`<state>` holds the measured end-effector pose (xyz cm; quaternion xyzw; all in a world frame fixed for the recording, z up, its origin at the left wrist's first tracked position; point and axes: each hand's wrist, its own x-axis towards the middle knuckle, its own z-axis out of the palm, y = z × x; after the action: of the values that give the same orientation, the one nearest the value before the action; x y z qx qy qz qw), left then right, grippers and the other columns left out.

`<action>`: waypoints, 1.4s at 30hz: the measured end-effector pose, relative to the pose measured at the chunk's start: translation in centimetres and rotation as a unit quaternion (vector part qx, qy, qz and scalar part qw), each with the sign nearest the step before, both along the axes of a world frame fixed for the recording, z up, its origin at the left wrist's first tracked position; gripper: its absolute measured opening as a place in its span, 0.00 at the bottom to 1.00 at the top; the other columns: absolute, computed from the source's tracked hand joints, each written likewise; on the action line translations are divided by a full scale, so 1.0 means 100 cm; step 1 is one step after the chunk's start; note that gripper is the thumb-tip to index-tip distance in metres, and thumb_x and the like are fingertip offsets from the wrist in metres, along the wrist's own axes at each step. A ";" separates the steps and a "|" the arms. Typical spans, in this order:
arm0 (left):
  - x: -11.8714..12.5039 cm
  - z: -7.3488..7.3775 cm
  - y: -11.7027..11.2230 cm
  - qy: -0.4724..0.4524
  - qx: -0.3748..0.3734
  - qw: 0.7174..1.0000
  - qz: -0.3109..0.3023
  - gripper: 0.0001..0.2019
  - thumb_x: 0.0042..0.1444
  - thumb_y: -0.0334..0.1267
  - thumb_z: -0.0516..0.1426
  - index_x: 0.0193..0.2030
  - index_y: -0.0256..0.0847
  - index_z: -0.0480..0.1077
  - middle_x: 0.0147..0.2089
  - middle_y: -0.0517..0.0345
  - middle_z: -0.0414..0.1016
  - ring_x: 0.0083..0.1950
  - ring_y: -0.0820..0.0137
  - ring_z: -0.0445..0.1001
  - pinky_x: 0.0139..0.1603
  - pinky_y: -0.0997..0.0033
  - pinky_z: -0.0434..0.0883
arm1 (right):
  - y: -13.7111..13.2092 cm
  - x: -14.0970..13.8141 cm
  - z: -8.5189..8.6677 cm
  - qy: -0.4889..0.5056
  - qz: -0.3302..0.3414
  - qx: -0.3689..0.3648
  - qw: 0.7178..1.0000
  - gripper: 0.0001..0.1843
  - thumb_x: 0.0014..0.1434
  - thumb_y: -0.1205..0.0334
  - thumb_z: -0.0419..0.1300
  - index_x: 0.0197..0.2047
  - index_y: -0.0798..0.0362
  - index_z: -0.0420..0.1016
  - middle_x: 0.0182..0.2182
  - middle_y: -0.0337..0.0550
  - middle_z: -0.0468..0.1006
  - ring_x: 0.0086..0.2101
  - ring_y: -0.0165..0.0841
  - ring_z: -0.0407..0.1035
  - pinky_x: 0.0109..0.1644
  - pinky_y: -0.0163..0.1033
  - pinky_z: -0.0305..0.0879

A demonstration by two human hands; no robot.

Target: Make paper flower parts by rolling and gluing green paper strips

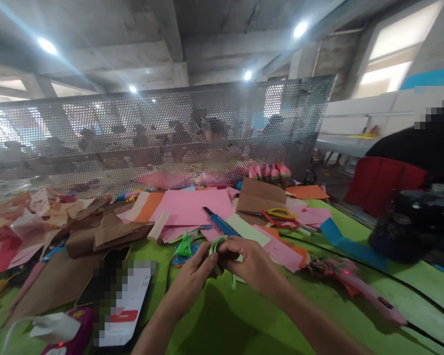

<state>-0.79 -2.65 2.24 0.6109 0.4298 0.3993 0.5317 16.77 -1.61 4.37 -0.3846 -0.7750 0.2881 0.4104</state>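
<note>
So we've got both hands nearly together out front, left hand (197, 266) and right hand (250, 260) each pinching the same pale green, thin, flexible curled strip (218, 242). It sits right between the fingertips, so neither hand is nearer. No straight long axis here: it bows up and over from the left thumb toward the right fingers, with a few edges stacked like loose layers. Looks matte, paper or thin foam, we honestly can't tell which. Part of it's hidden by our fingers, and a skinny green bit pokes out below; can't say if it's the same piece.

Just beyond the hands there's a blue utility knife (222, 224) lying slantwise, with a crinkly bright green scrap (185, 244) off to the left. Further right, a pink glue gun (373, 298) rests on the lime green counter (222, 320).
</note>
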 end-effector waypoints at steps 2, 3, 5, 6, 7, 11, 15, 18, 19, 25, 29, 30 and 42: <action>0.000 0.000 0.001 0.003 -0.006 1.000 0.016 0.27 0.61 0.55 0.54 0.63 0.46 0.67 0.58 0.52 0.74 0.52 0.61 0.71 0.49 0.68 0.69 | -0.001 0.001 0.001 0.003 -0.017 0.001 1.000 0.10 0.51 0.77 0.59 0.32 0.52 0.74 0.27 0.35 0.74 0.29 0.29 0.67 0.33 0.32 0.60; 0.000 -0.001 0.001 0.005 -0.005 1.000 0.028 0.26 0.61 0.55 0.54 0.62 0.45 0.67 0.58 0.52 0.74 0.54 0.60 0.71 0.51 0.67 0.69 | -0.002 0.001 0.001 0.006 -0.028 0.004 1.000 0.10 0.51 0.76 0.60 0.34 0.52 0.73 0.28 0.35 0.73 0.28 0.29 0.66 0.32 0.32 0.60; 0.000 -0.003 0.003 0.005 0.001 0.998 0.059 0.26 0.60 0.54 0.56 0.62 0.46 0.67 0.60 0.51 0.73 0.60 0.57 0.68 0.56 0.64 0.67 | -0.003 0.002 0.002 0.008 -0.044 0.012 0.999 0.07 0.53 0.74 0.61 0.33 0.52 0.72 0.28 0.35 0.72 0.28 0.29 0.65 0.32 0.32 0.61; 0.000 -0.004 0.003 0.004 0.002 0.997 0.074 0.27 0.59 0.54 0.57 0.62 0.45 0.67 0.62 0.50 0.72 0.63 0.56 0.67 0.58 0.63 0.66 | -0.003 0.002 0.002 0.002 -0.044 0.017 0.999 0.06 0.54 0.72 0.62 0.33 0.52 0.72 0.29 0.36 0.72 0.28 0.29 0.65 0.32 0.33 0.61; 0.000 -0.005 0.004 0.001 0.001 0.996 0.086 0.28 0.58 0.54 0.58 0.62 0.45 0.68 0.63 0.49 0.70 0.65 0.55 0.65 0.59 0.63 0.65 | -0.004 0.002 0.002 -0.011 -0.039 0.020 0.999 0.04 0.54 0.71 0.63 0.32 0.52 0.73 0.29 0.36 0.72 0.29 0.30 0.66 0.32 0.33 0.61; 0.001 -0.005 0.005 -0.015 -0.006 0.995 0.096 0.30 0.55 0.55 0.59 0.62 0.43 0.67 0.66 0.48 0.67 0.66 0.53 0.62 0.57 0.64 0.66 | -0.004 0.000 0.004 -0.081 -0.020 0.020 0.996 0.04 0.58 0.68 0.65 0.32 0.52 0.80 0.29 0.39 0.74 0.31 0.32 0.70 0.34 0.33 0.61; 0.001 -0.003 0.003 0.000 0.003 0.999 0.054 0.26 0.58 0.56 0.56 0.60 0.47 0.69 0.56 0.52 0.74 0.54 0.59 0.69 0.47 0.69 0.68 | -0.004 -0.001 0.003 -0.076 -0.007 0.018 0.997 0.08 0.58 0.73 0.63 0.32 0.53 0.80 0.31 0.39 0.77 0.34 0.32 0.72 0.37 0.33 0.62; -0.001 -0.005 0.002 0.003 -0.016 0.999 0.035 0.27 0.59 0.57 0.55 0.62 0.48 0.67 0.42 0.57 0.73 0.37 0.69 0.66 0.34 0.73 0.63 | -0.003 -0.001 0.001 -0.038 -0.009 0.013 0.999 0.09 0.55 0.76 0.64 0.29 0.53 0.77 0.29 0.36 0.76 0.31 0.30 0.70 0.34 0.31 0.61; -0.002 -0.006 0.002 -0.001 -0.025 0.999 0.032 0.29 0.59 0.58 0.55 0.63 0.48 0.65 0.38 0.59 0.71 0.34 0.71 0.63 0.32 0.74 0.61 | -0.003 -0.001 0.000 -0.030 -0.014 0.010 0.999 0.09 0.53 0.76 0.65 0.28 0.53 0.76 0.28 0.36 0.75 0.29 0.29 0.69 0.32 0.31 0.60; -0.004 -0.009 0.003 -0.052 -0.030 0.998 -0.002 0.30 0.60 0.57 0.55 0.64 0.44 0.63 0.31 0.64 0.62 0.30 0.75 0.57 0.29 0.76 0.57 | -0.002 0.000 -0.001 0.001 0.006 0.000 1.000 0.10 0.53 0.73 0.67 0.24 0.54 0.73 0.26 0.34 0.73 0.27 0.27 0.68 0.30 0.30 0.59; -0.004 -0.010 0.004 -0.040 -0.012 0.998 -0.041 0.29 0.59 0.57 0.57 0.62 0.44 0.65 0.31 0.64 0.63 0.29 0.76 0.56 0.27 0.77 0.55 | -0.002 0.000 -0.001 -0.002 0.033 0.001 0.999 0.12 0.55 0.70 0.67 0.22 0.54 0.72 0.26 0.35 0.73 0.28 0.28 0.68 0.30 0.30 0.60; -0.004 -0.010 0.004 -0.036 -0.012 0.998 -0.044 0.30 0.58 0.58 0.57 0.62 0.44 0.65 0.31 0.65 0.63 0.28 0.76 0.55 0.26 0.77 0.55 | -0.003 0.000 -0.002 -0.009 0.030 -0.003 1.000 0.12 0.54 0.70 0.67 0.22 0.54 0.72 0.26 0.35 0.73 0.28 0.28 0.68 0.30 0.30 0.60; -0.007 -0.015 0.006 -0.048 -0.015 0.998 -0.041 0.29 0.58 0.58 0.57 0.60 0.43 0.68 0.30 0.65 0.61 0.28 0.76 0.55 0.27 0.77 0.55 | 0.005 0.008 -0.002 0.026 0.086 -0.064 0.994 0.10 0.53 0.65 0.69 0.23 0.54 0.75 0.27 0.36 0.75 0.29 0.28 0.70 0.31 0.31 0.63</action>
<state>-1.45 -2.06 0.77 0.5999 0.3846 0.3995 0.5767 17.57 -1.09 4.21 -0.3345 -0.7743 0.3812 0.3784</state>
